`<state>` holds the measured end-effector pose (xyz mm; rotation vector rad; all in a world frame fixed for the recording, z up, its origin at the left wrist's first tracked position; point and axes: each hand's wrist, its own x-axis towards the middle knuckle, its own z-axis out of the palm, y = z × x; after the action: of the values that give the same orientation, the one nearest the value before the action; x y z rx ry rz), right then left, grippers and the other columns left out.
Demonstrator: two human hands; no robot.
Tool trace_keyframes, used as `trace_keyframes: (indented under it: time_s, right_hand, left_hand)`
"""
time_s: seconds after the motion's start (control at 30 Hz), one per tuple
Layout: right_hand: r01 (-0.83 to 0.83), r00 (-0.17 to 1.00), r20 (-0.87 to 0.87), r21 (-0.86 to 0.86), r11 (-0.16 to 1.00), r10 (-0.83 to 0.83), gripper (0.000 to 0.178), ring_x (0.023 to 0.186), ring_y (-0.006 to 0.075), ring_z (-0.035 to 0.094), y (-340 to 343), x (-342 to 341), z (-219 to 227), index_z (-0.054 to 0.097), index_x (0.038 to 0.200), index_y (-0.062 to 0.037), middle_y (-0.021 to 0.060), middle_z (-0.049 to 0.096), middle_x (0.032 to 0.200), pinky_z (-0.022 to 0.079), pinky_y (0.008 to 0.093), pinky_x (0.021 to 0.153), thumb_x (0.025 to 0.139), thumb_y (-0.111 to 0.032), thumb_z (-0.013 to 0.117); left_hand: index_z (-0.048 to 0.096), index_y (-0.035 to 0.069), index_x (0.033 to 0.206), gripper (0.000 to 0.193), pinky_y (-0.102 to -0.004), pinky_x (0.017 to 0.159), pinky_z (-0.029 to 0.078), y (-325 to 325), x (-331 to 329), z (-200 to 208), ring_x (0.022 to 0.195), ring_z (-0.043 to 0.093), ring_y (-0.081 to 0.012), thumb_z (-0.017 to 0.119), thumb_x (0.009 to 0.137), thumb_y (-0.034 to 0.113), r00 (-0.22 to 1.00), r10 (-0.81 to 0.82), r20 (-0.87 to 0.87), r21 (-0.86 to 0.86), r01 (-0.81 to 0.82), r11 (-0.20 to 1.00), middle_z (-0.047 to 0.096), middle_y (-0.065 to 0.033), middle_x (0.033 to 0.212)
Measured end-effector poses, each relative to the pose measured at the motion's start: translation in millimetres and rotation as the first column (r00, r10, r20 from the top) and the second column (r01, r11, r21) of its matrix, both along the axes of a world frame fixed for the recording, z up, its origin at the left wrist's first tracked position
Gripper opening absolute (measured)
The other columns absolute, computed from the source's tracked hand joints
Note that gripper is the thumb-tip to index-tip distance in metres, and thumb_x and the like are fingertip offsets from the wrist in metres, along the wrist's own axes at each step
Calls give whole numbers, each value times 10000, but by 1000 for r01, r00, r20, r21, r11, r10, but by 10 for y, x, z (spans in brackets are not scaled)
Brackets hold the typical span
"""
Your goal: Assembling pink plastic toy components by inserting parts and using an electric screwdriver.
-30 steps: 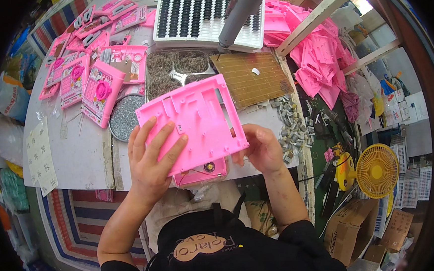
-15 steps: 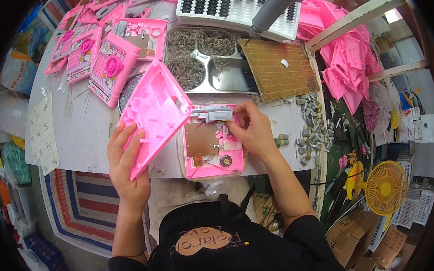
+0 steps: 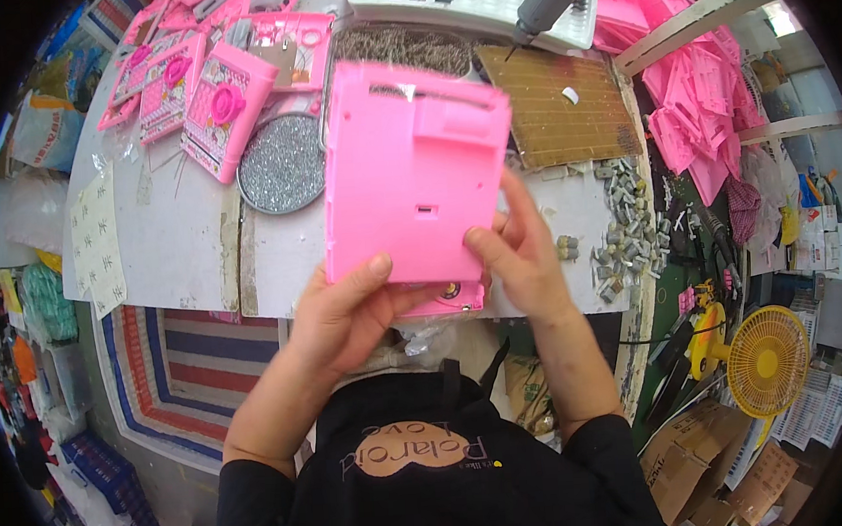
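Note:
A pink plastic cover (image 3: 406, 182), its smooth outer face up, is between my two hands above the table. My left hand (image 3: 351, 301) grips its lower left edge, thumb on top and fingers underneath. At the lower right corner, my right hand (image 3: 527, 256) pinches the cover with the thumb on its face. Beneath the cover lies a pink case half (image 3: 443, 308); only its near edge and part of a round speaker show, and the rest is hidden. Whether the two parts touch, I cannot tell.
Several assembled pink cases (image 3: 223, 106) lie at the far left, near a round dish of silvery bits (image 3: 282, 163). Behind are a screw tray (image 3: 398, 47) and a brown board (image 3: 566, 105). Small metal motors (image 3: 621, 227) and pink shells (image 3: 696, 102) are at right. A grey tool (image 3: 559, 4) hangs overhead.
The cover has swung from the left to over the case half and turned its outer face up. My right hand has left the case's inner parts and taken hold of the cover.

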<state>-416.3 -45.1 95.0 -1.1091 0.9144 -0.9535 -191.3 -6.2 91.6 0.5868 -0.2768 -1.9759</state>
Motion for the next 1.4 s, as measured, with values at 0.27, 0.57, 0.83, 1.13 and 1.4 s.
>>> trace_keyframes:
  time_s: [0.27,0.57,0.83,1.13,1.4]
  right_hand:
    - [27,997,74,54,998,-31,793,951,133,680,321,23,-260,148,1635,-12,147,738,1097,525,270,851,1001,-33,624]
    - [1,683,-666,-407,913,-298,750,606,256,688,-137,-200,123,288,1599,-37,147,680,689,525,391,606,977,-217,667]
    - [-111,601,-727,-486,867,-331,579,558,311,654,326,-269,-514,494,1486,-26,145,666,685,499,402,534,985,-265,660]
    - [-183,617,-731,-494,850,-292,526,544,289,639,379,-212,-559,567,1445,-56,138,648,664,485,387,521,969,-244,686]
    - [-459,551,-815,-476,750,-180,574,491,284,605,183,-254,-465,531,1494,-106,113,594,577,481,401,484,967,-268,690]
  left_hand:
    - [351,-71,1519,639,-401,1077,501,213,217,-222,1280,605,-275,638,1011,191,867,74,494,-162,8,987,599,-195,1363]
    - [336,-64,1551,783,-380,589,517,-449,-21,58,623,675,-272,722,939,235,32,599,800,-550,438,711,677,-150,749]
    - [355,-55,1548,800,-414,520,495,-143,-24,-409,536,645,-303,726,912,257,-39,604,796,-484,560,673,624,-120,614]
    - [364,-57,1547,769,-372,512,472,-22,81,-473,502,599,-246,713,916,209,-6,506,863,-436,499,749,579,-77,593]
    - [451,-70,1494,647,-377,497,463,200,106,-478,481,581,-239,690,949,183,-102,454,885,-365,455,812,542,-66,569]
